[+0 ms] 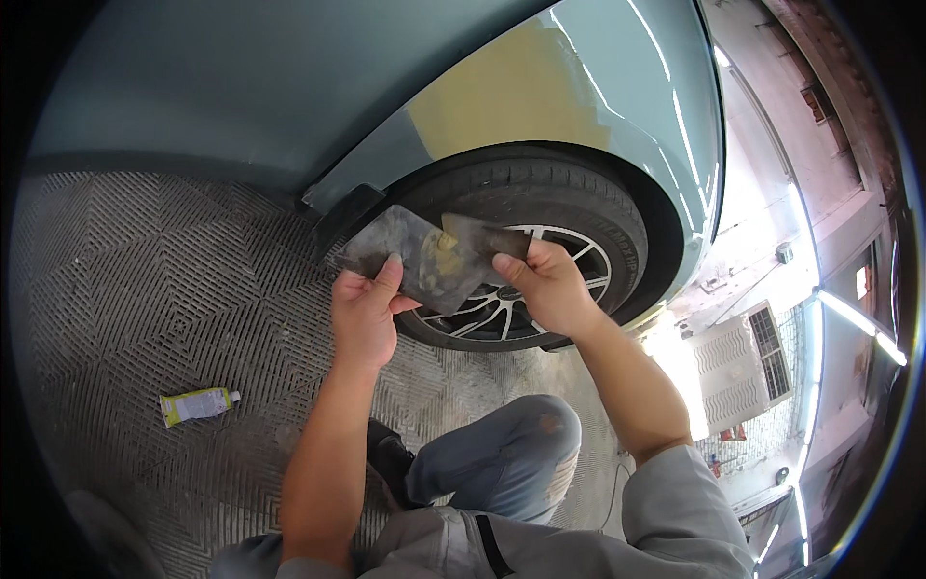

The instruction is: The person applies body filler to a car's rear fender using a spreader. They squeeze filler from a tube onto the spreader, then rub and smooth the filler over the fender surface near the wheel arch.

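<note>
My left hand (pixel 367 311) grips a flat grey mixing plate (pixel 391 236) at its near edge, thumb on top. A smear of yellow body filler (pixel 443 259) lies on the plate's right part. In my right hand (pixel 555 289) is a dark, thin putty spreader (pixel 497 237), pinched between thumb and fingers. Its left end, edged with yellow filler, meets or overlaps the plate by the smear; exact contact is hard to tell. Beyond both hands, a broad yellow filler patch (pixel 516 92) covers the light blue-green car fender (pixel 637 58) above the wheel arch.
Right behind my hands is the car wheel (pixel 579 193) with its spoked rim. A yellow-and-white tube (pixel 198 406) lies on the grey patterned floor (pixel 125 289) at left. My bent knee (pixel 531 434) is below the wheel. An outdoor air-conditioner unit (pixel 738 367) stands far right.
</note>
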A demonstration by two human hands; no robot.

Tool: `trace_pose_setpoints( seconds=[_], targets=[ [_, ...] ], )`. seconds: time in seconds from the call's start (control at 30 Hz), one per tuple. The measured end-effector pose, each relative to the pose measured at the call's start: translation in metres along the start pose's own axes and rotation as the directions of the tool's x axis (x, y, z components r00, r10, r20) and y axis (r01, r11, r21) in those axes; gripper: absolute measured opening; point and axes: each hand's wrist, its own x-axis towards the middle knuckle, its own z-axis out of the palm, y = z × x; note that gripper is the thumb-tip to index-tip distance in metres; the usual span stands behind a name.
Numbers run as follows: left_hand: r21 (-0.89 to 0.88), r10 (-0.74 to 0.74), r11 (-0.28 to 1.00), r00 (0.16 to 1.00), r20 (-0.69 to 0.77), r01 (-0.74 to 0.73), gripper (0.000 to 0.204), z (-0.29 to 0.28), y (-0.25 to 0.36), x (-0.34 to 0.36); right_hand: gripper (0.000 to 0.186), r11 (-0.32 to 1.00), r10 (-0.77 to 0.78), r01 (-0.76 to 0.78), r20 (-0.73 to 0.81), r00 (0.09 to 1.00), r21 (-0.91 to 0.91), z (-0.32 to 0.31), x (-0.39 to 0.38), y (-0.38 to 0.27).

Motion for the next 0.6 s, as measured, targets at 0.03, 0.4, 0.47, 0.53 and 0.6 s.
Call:
trace_pose_setpoints(
  seconds=[0.03, 0.4, 0.47, 0.53, 0.6],
  targets=[
    [-0.029, 0.028, 0.999, 0.999, 0.014, -0.028, 0.017, 0.001, 0.0, 0.0, 0.021, 0.977, 0.033, -0.035, -0.016, 0.999, -0.209, -0.001, -0.003, 0.0],
    [0.135, 0.118, 0.985, 0.992, -0.051, -0.111, 0.02, 0.024, -0.007, -0.002, 0.056, 0.284, -0.624, 0.427, 0.173, 0.762, -0.858, 0.001, 0.005, -0.009],
    [0.182, 0.209, 0.964, 0.976, -0.059, -0.195, 0.021, 0.026, -0.005, -0.002, 0.057, 0.277, -0.601, 0.453, 0.215, 0.77, -0.847, 0.003, 0.003, -0.01],
    [0.265, 0.31, 0.929, 0.935, -0.173, -0.259, 0.021, 0.026, 0.001, -0.001, 0.057, 0.258, -0.554, 0.463, 0.263, 0.79, -0.848, -0.002, 0.004, -0.012],
    [0.224, 0.497, 0.862, 0.843, -0.204, -0.454, 0.024, 0.023, 0.01, 0.005, 0.056, 0.237, -0.597, 0.357, 0.154, 0.787, -0.904, -0.013, 0.011, -0.016]
  ],
)
